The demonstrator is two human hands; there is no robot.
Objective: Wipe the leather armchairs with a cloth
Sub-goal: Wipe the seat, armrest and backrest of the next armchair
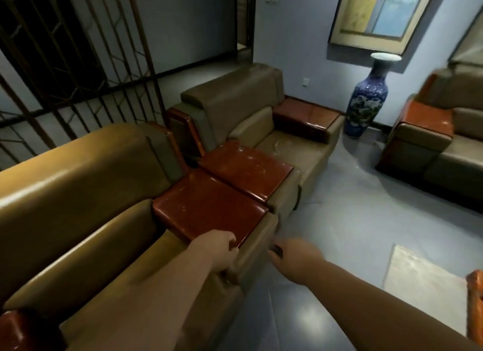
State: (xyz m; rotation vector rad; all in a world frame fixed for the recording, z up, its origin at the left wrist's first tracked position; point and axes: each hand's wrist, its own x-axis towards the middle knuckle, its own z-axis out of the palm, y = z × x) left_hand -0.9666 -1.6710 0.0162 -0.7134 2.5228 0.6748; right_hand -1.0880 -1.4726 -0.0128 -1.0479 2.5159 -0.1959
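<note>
The near tan leather armchair fills the left, with a glossy red-brown wooden armrest top. A second leather armchair stands right behind it. My left hand grips the front edge of the near armrest, fingers on the wood and thumb on the leather below. My right hand reaches toward the armrest's front leather face, seen from the back. A small dark shape shows at its fingertips; blur hides whether it is a cloth. No cloth is plainly visible.
A tall blue-and-white vase stands on the floor by the far wall. Another leather sofa is at the right. A wooden lattice screen rises behind the chairs. A pale mat lies on the grey floor.
</note>
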